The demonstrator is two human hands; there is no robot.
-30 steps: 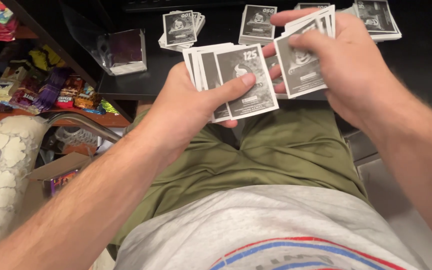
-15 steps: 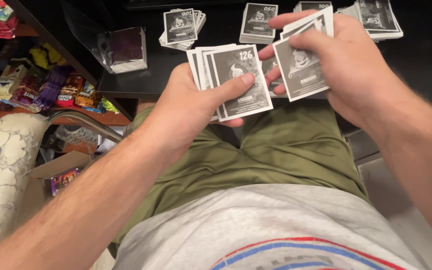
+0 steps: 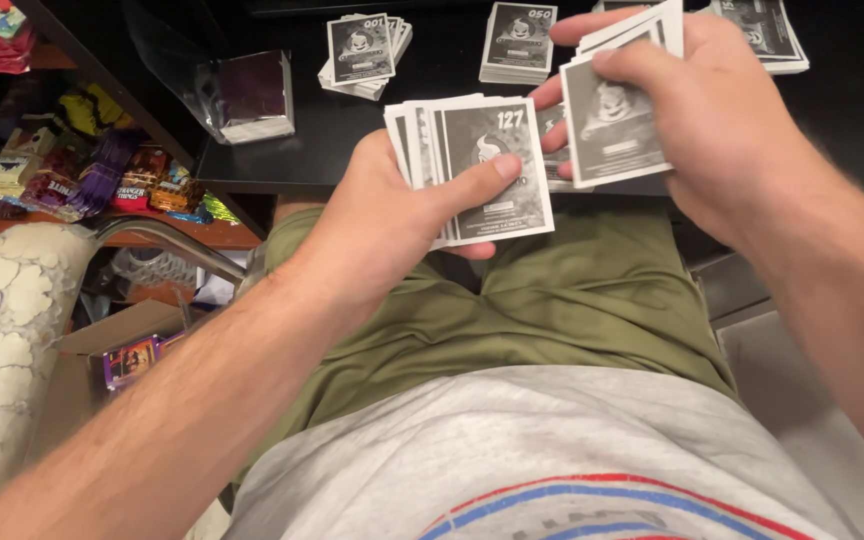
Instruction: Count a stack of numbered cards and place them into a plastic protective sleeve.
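Left hand (image 3: 382,225) grips a fanned card stack (image 3: 482,165); right hand (image 3: 702,120) clutches more cards (image 3: 612,130), their lower edges hidden.

dark tabletop (image 3: 282,160), cluttered wooden shelf (image 3: 112,228) left, grey floor (image 3: 802,380)

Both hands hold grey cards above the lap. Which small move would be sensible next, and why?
Probably slide the top card off the left hand's fanned stack toward the right hand. The left thumb already rests on that card, the right hand's cards are close beside it, and sorted piles wait on the black table.
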